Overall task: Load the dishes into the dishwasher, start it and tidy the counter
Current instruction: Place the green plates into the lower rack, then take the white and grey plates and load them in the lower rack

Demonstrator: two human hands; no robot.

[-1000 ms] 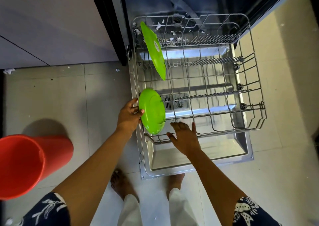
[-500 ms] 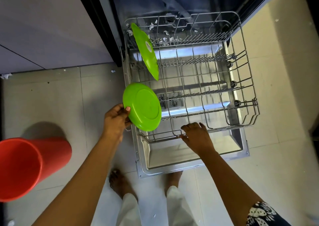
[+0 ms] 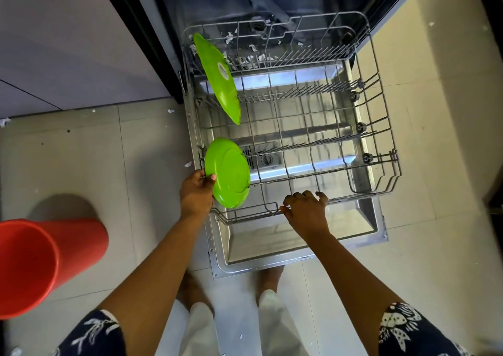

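As the right grip [image 3: 306, 211] now clasps the rack [image 3: 250, 212], the left grip [image 3: 196, 192] brings its pinched plate [image 3: 228, 173] back in for slotting.

Red bucket [image 3: 40, 260] at left on pale floor tiles [image 3: 81, 165], small white scraps [image 3: 187, 164] below grey cabinet front [image 3: 68, 42].

The round green plate [image 3: 228, 173] pinched by its rim in my left hand [image 3: 196, 192] stands tilted on edge over the near left corner of the pulled-out wire rack [image 3: 386, 116]. My right hand [image 3: 306, 211] grips the rack's front rail. Beyond my left grip, a second green plate [image 3: 217, 78] with a white sticker leans on edge along the rack's left side.
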